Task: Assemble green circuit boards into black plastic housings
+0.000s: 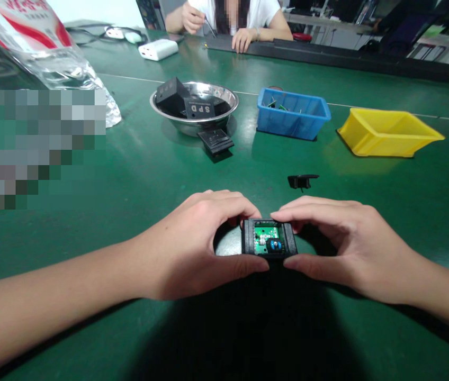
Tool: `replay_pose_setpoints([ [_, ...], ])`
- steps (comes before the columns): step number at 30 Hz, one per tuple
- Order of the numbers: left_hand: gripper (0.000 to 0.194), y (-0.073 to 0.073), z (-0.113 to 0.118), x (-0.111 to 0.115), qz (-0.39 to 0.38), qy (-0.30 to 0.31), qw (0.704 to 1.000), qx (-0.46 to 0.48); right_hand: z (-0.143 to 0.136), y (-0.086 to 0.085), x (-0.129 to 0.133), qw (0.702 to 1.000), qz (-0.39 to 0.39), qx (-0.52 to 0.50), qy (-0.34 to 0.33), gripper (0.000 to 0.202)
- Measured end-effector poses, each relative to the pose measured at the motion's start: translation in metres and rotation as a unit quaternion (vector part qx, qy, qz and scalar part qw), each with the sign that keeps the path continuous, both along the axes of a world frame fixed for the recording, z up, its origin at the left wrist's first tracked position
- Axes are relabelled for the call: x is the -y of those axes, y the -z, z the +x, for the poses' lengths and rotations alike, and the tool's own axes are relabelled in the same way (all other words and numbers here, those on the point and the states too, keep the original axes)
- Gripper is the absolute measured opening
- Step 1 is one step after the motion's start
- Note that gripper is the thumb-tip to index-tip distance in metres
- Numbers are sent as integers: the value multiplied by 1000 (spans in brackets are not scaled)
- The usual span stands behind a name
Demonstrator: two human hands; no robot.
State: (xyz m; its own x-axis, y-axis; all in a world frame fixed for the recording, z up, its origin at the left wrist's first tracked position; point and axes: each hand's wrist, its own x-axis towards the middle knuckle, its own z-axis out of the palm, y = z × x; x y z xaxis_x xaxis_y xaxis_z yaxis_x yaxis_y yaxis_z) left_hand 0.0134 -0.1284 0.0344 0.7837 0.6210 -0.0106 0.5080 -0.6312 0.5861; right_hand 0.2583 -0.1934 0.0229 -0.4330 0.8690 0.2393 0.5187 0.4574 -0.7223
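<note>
Between my two hands is a small black plastic housing (249, 238) with an open top. Inside it shows a green circuit board (266, 233) carrying a round blue part. My left hand (204, 243) grips the housing's left side, thumb on the near edge and fingers on the far edge. On the right side, my right hand (347, 243) pinches it the same way. Just beyond my right hand lies a small black plastic piece (303, 181) with short legs, touched by neither hand.
Farther back stand a steel bowl (196, 124) of black housings, a blue bin (292, 119) with small circuit boards, and a yellow bin (387, 135). A black part (216, 142) lies by the bowl. A plastic bag (65, 63) is at left. Across the table sits another person (264, 16).
</note>
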Motion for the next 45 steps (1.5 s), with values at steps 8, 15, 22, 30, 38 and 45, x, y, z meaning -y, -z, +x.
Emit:
replay_pose_setpoints([
  [8,31,3,-2,-1,26,24,999,15,0,0,0,1000,12,-1,0,36],
  [15,29,11,-3,-4,55,46,996,48,-1,-3,0,999,25,27,5,35],
  [22,27,15,-4,-4,95,57,993,39,0,4,1,998,58,27,-15,39],
  [30,33,13,-9,-15,96,66,993,18,17,16,-9,965,201,24,166,37],
  [38,35,11,-9,-14,97,64,993,6,22,18,-23,967,144,118,174,21],
  [45,36,12,-9,-16,109,75,991,7,22,16,-20,972,154,110,137,9],
])
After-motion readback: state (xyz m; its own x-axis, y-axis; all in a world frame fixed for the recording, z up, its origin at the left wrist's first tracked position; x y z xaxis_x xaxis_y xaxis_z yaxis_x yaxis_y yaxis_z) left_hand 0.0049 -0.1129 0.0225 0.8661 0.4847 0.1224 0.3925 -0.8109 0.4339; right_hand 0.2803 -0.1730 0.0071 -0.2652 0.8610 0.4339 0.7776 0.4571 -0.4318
